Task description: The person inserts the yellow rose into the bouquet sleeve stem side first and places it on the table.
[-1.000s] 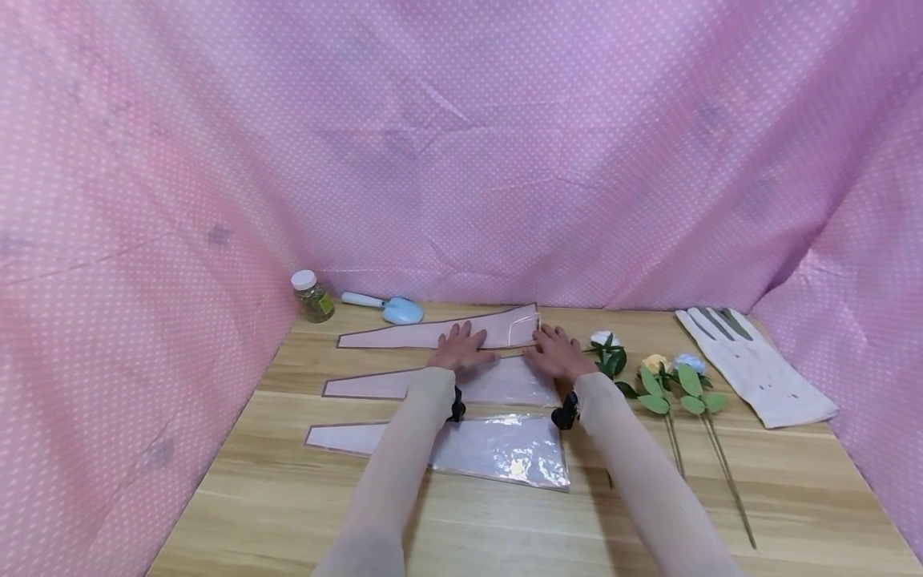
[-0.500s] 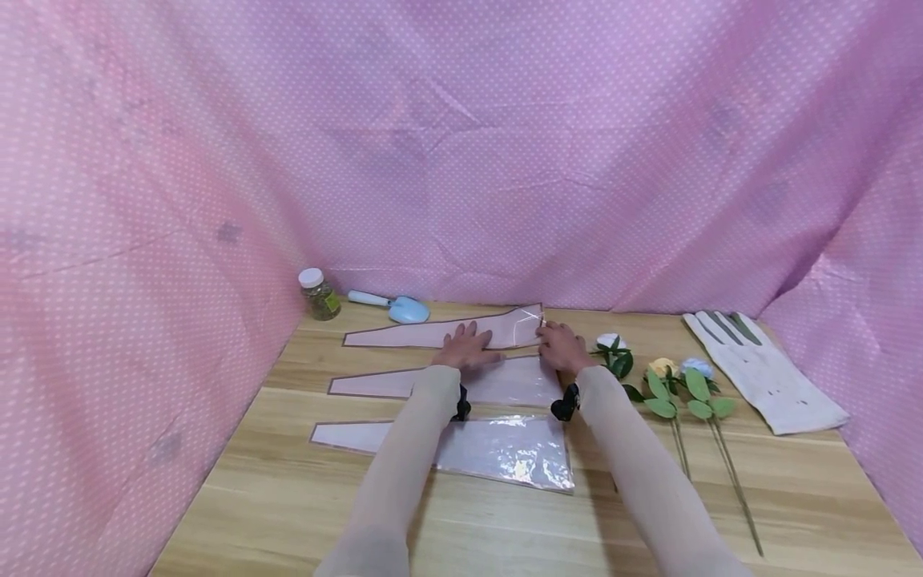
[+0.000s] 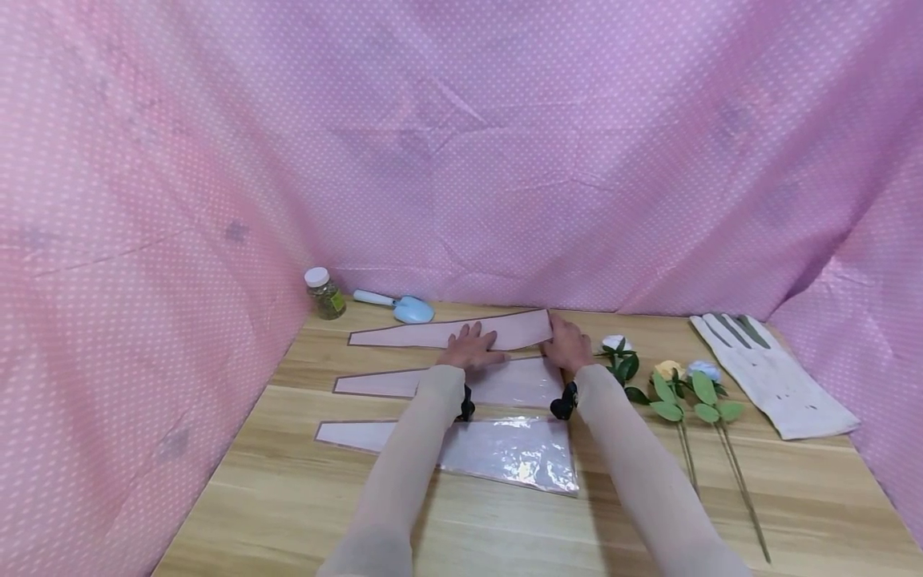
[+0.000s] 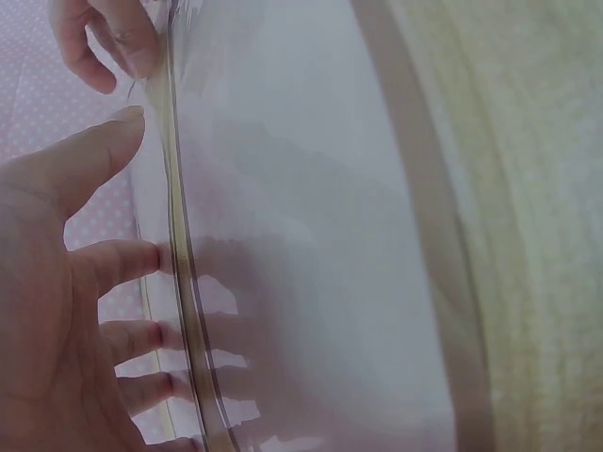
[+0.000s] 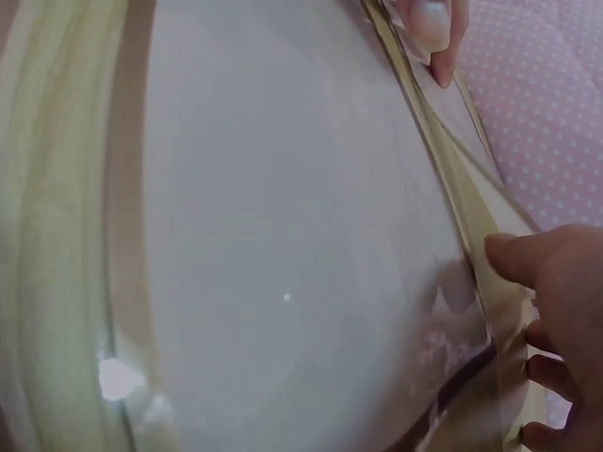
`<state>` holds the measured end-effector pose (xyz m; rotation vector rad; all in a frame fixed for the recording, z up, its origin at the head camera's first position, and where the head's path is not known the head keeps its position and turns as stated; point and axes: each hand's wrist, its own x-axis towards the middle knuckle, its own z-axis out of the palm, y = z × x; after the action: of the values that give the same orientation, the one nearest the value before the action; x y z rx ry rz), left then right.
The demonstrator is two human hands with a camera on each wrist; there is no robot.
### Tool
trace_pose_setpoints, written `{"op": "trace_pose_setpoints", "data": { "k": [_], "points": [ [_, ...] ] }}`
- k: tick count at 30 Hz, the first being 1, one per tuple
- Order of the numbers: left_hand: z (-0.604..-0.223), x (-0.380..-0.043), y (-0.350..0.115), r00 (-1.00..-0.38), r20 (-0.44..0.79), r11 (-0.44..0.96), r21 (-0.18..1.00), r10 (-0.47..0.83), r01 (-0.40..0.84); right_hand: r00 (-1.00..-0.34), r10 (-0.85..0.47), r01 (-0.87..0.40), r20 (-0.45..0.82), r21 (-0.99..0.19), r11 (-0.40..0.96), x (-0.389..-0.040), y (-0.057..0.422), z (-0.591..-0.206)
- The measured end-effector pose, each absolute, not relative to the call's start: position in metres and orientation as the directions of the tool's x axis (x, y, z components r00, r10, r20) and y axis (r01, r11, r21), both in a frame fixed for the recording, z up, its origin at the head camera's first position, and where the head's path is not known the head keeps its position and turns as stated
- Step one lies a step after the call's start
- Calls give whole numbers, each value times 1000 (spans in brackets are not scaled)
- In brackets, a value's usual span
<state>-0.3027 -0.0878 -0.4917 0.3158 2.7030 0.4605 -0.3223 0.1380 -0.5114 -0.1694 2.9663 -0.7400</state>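
Note:
Three tapered plastic flower sleeves with dark borders lie one behind another, their wide ends to the right: the far sleeve (image 3: 400, 336), the middle sleeve (image 3: 375, 384) and the near sleeve (image 3: 505, 455). My left hand (image 3: 470, 350) rests with spread fingers on the middle of the far sleeve. My right hand (image 3: 567, 344) pinches that sleeve's wide end at its right edge. In the right wrist view the thumb (image 5: 513, 256) sits at the sleeve's raised edge, the other fingers partly hidden. The left wrist view shows the left fingers (image 4: 127, 262) straight, tips on the plastic.
Beyond the far sleeve lie a light-blue trowel (image 3: 413, 309) and a white-capped jar (image 3: 327, 295). To the right are a white rose (image 3: 616, 343), a yellow rose (image 3: 669, 369), a blue rose (image 3: 704, 370) and a white glove (image 3: 782, 385). Pink dotted cloth (image 3: 461, 160) surrounds the table.
My right hand has moved up along the far sleeve's wide end and grips its edge, and that end has shifted and lifted slightly. The left hand stays on the sleeve. The whole view drifts slightly.

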Motion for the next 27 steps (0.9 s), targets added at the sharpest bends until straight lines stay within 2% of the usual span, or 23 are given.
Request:
{"op": "trace_pose_setpoints", "data": {
  "k": [8,14,19,20,23,25,27],
  "points": [
    [-491,-303,-87,-899,-331,921,355,286,162,-998,-47,-14,-39,-610,792,-324,138,-512],
    [-492,-303,-88,-900,-332,923,351,282,160,-999,-34,-15,-7,-789,615,-321,129,-506],
    [-493,-304,-88,-897,-340,924,349,282,158,-996,10,88,-93,-887,453,-327,123,-503],
    [-494,-305,-88,-897,-342,924,348,282,158,-996,9,83,-85,-926,368,-328,123,-504],
    [-494,-305,-89,-897,-341,926,341,282,161,-996,14,90,-89,-995,51,-359,131,-544],
    [-494,-305,-89,-898,-339,926,340,281,161,-998,0,69,-70,-982,-174,-382,139,-577],
    [-493,-305,-89,-899,-336,927,337,282,164,-995,0,96,-100,-951,-294,-395,143,-595]
  ]
}}
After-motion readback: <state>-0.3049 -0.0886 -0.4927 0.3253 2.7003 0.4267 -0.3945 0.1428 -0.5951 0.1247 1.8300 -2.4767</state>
